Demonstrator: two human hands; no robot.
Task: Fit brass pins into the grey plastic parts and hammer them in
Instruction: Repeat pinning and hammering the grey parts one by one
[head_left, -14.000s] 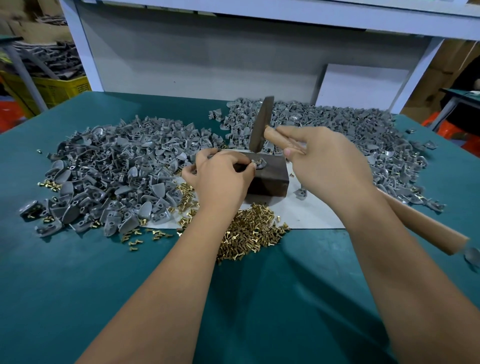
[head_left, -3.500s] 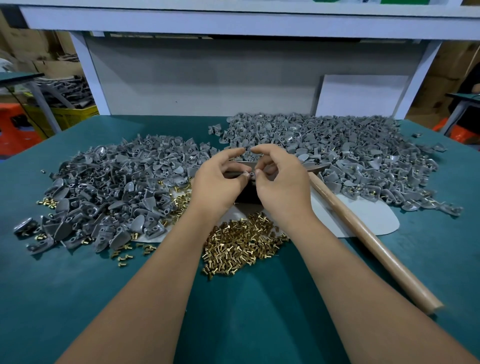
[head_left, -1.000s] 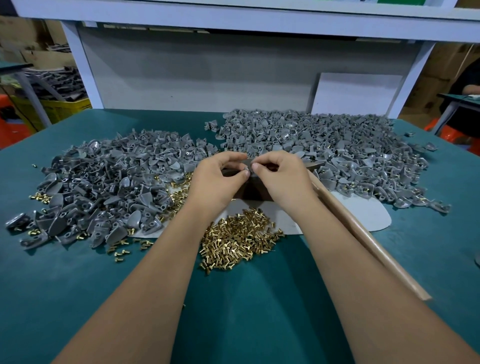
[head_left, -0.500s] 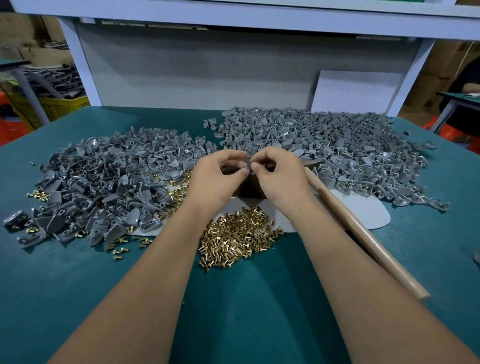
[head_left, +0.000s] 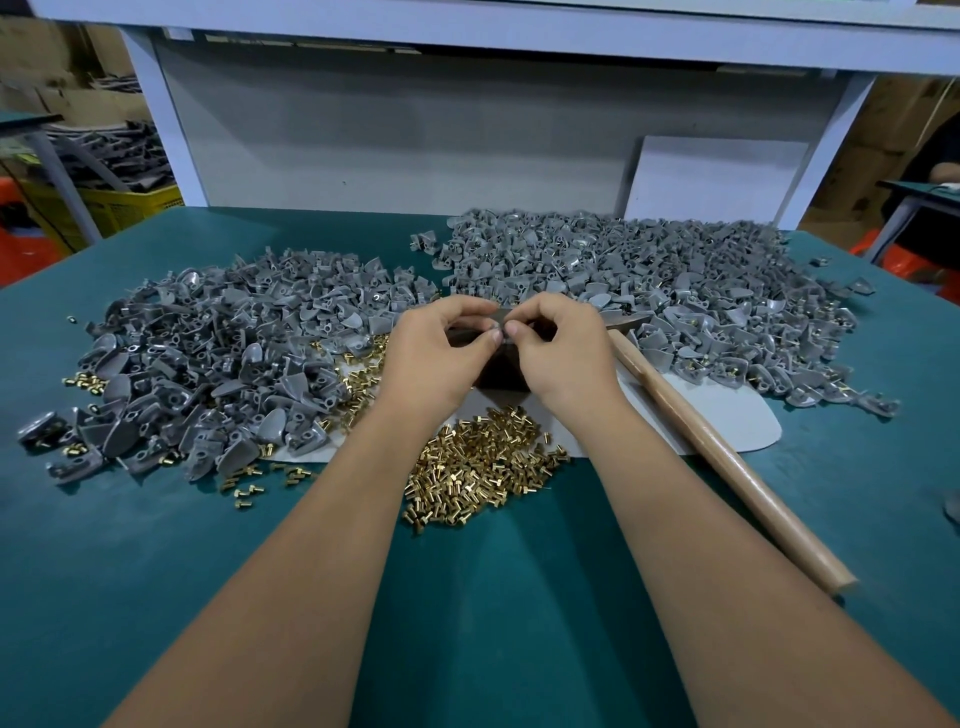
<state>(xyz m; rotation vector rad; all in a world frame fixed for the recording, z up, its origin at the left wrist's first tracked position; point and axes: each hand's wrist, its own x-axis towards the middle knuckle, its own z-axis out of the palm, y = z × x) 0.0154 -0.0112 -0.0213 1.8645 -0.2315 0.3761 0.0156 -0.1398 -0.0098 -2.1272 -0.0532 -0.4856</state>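
Pin being seated by hand over the block

Both hands hover together over the dark block (head_left: 501, 371) at the table's middle, as half a second ago: the left hand (head_left: 434, 358) and right hand (head_left: 563, 348) pinch something small between fingertips, likely a grey part and brass pin, too hidden to tell. The hammer (head_left: 727, 457) lies released toward the right edge, so fitting continues; striking comes next. Loose brass pins (head_left: 478, 462) sit just nearer than the block

Brass pins (head_left: 478, 457) lie heaped near two grey part piles (head_left: 218, 358), the hammer (head_left: 727, 462) lying flat rightward.
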